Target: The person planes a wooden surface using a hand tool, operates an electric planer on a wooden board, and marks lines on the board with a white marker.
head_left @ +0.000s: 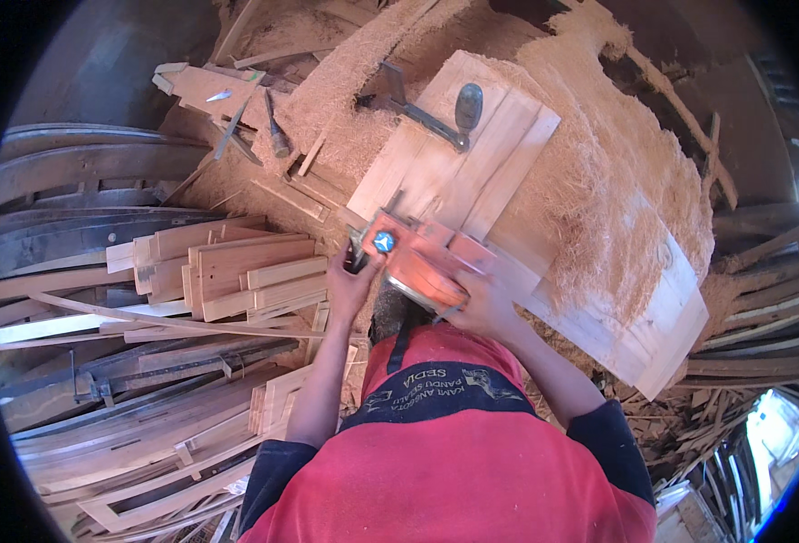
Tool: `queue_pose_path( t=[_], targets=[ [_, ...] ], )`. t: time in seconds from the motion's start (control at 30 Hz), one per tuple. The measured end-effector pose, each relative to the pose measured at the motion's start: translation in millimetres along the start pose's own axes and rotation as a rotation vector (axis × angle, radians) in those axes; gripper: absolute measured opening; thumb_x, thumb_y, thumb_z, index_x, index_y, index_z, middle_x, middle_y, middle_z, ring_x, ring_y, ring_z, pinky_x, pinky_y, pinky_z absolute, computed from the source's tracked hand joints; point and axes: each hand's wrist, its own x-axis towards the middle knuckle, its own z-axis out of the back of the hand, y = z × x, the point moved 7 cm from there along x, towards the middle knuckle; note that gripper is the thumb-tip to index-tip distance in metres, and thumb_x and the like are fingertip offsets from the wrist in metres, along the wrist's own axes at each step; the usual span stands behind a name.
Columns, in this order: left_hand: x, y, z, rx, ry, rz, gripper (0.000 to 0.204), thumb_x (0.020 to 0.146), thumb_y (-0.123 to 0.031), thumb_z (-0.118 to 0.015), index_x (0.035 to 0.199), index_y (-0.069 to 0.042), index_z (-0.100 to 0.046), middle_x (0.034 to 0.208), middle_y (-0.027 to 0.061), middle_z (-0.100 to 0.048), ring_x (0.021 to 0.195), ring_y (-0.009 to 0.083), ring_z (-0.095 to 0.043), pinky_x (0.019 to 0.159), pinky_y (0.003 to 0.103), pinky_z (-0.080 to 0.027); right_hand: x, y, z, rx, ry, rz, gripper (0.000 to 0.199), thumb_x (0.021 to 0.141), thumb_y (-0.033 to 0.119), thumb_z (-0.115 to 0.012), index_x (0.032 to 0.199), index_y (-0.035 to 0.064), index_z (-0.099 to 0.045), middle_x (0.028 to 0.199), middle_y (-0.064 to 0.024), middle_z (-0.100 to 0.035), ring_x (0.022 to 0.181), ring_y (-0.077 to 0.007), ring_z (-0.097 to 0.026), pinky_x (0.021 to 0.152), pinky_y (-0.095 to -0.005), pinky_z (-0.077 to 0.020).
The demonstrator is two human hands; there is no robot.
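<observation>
An orange electric planer with a blue knob is held close in front of my body, at the near edge of a pale wooden board. My right hand is wrapped round its orange handle. My left hand is closed at the planer's left end beside the blue knob, against a dark part; its fingertips are partly hidden. On the board's far part lies a metal clamp with a dark rounded handle.
Heaped wood shavings cover much of the bench, with another board at right. A dark-handled tool lies at far left. Stacked wood blocks and long planks fill the left side; scrap wood lies at lower right.
</observation>
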Motion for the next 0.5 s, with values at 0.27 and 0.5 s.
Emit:
queue_pose_path(
  t=[0.27,0.5],
  targets=[
    [105,12,80,-0.12,0.047,0.039,0.057,0.086,-0.035,-0.082,0.122,0.006,-0.067,0.099,0.0052,-0.071,0.086,0.0081,-0.06,0.075,0.025,-0.049,122,67,-34,0.116,0.063,0.037,0.035,0.077,0.03,-0.074,0.094,0.0013,-0.063,0.09,-0.022,-0.069,0.089,-0.0405,-0.068,0.078,-0.0499,-0.0534],
    [35,0,26,-0.085,0.173,0.103,0.056,0.081,-0.035,-0.085,0.118,0.004,-0.067,0.093,0.006,-0.069,0.084,0.013,-0.062,0.073,0.029,-0.05,35,31,0,0.043,0.033,-0.045,0.041,0.078,0.033,-0.076,0.103,0.0027,-0.064,0.096,-0.0197,-0.069,0.091,-0.0391,-0.068,0.079,-0.0496,-0.053]
  ],
)
